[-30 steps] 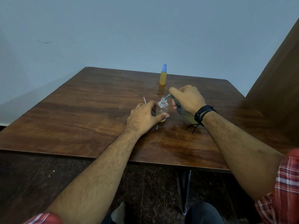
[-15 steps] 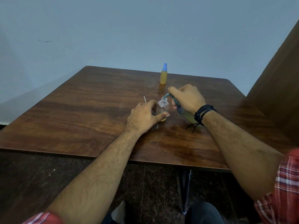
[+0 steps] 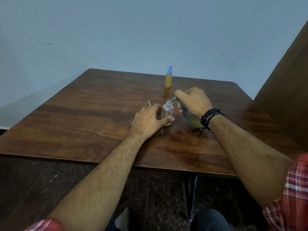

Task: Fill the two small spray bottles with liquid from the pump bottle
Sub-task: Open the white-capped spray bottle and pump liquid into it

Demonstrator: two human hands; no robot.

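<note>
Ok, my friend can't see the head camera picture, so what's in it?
A right hand holds a pump bottle, its spout over a small clear bottle gripped by the left hand. A filled, blue-capped spray bottle stands farther back on the wooden table.

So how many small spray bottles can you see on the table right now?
2. The capped bottle, full of yellow liquid, stands at the far side. The open clear bottle is gripped by the left hand, nearly empty, under the pump nozzle. None looks hidden.
</note>
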